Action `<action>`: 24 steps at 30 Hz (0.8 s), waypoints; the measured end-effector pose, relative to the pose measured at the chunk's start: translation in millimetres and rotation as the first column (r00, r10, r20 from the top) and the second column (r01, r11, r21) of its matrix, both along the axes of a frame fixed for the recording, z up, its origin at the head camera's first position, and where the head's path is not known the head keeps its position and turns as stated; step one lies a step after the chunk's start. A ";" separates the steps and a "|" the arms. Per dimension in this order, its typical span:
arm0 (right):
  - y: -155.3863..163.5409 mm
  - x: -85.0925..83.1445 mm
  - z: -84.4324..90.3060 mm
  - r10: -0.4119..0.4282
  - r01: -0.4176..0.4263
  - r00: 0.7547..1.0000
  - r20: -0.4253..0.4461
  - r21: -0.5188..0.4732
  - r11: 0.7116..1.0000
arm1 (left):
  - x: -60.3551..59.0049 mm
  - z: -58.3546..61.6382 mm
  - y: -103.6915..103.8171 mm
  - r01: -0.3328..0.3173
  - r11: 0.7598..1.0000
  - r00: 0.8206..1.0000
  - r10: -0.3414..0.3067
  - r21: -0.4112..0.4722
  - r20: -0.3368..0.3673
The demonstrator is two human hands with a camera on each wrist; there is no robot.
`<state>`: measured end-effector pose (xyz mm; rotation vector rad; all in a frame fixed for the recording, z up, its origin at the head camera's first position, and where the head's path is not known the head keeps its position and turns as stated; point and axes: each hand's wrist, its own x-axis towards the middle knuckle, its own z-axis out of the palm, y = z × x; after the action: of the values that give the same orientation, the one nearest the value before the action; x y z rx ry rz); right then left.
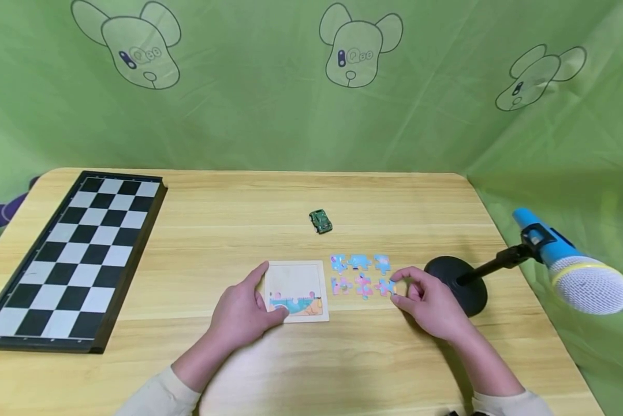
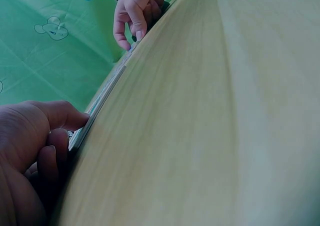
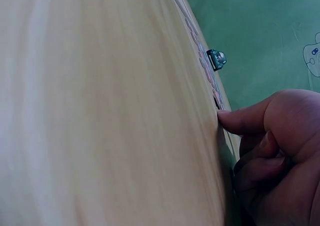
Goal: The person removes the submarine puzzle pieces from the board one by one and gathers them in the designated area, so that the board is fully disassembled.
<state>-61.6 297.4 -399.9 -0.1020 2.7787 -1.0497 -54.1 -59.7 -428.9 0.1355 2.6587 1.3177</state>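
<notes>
Puzzle tray (image 1: pixel 297 281): square, pale wood, lying flat on the table (image 1: pixel 311 364) just left of six loose puzzle pieces (image 1: pixel 361 273). Its lower row is filled with blue, pink and orange pieces; the upper part is bare. Left hand (image 1: pixel 242 312) rests on the tray's left edge and lower corner, fingers relaxed, its grip closed on nothing. Right hand (image 1: pixel 429 303), right of the tray, pinches the lower-right loose piece (image 1: pixel 386 286) at the fingertips. Both wrist views skim the tabletop, so the tray's picture is unreadable there.
</notes>
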 end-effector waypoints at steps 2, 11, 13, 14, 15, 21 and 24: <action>-1.0 0.0 0.9 -0.005 0.005 1.000 0.008 0.002 1.000 | 0.2 0.1 -0.1 0.000 1.000 1.000 0.000 -0.001 -0.001; -3.3 0.1 2.6 -0.010 0.010 1.000 0.021 0.001 1.000 | 0.9 -0.3 -0.2 0.001 1.000 1.000 -0.001 -0.001 -0.005; -3.1 0.6 1.7 -0.005 0.005 1.000 0.015 -0.026 1.000 | 1.0 -0.5 -0.3 0.001 1.000 1.000 -0.001 -0.001 -0.004; -3.2 0.8 1.0 0.000 0.000 1.000 0.009 -0.051 0.999 | 0.9 -0.6 -0.4 0.001 1.000 1.000 -0.001 0.000 -0.004; -3.5 1.0 0.1 0.005 -0.005 1.000 0.001 -0.079 0.997 | 0.9 -0.7 -0.5 0.001 1.000 1.000 -0.001 0.000 -0.004; -14.1 2.4 -5.6 0.024 -0.039 0.997 -0.068 -0.221 0.974 | 0.3 -1.2 -0.4 0.000 1.000 1.000 0.000 -0.007 -0.009; -26.6 4.7 -6.0 0.031 -0.052 0.996 -0.083 -0.268 0.962 | 0.2 -1.0 -0.1 0.001 1.000 1.000 -0.001 -0.009 -0.010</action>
<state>-56.9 270.8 -405.8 -0.2398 2.6699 -1.4372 -53.9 -59.8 -429.9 0.1424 2.6719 1.3081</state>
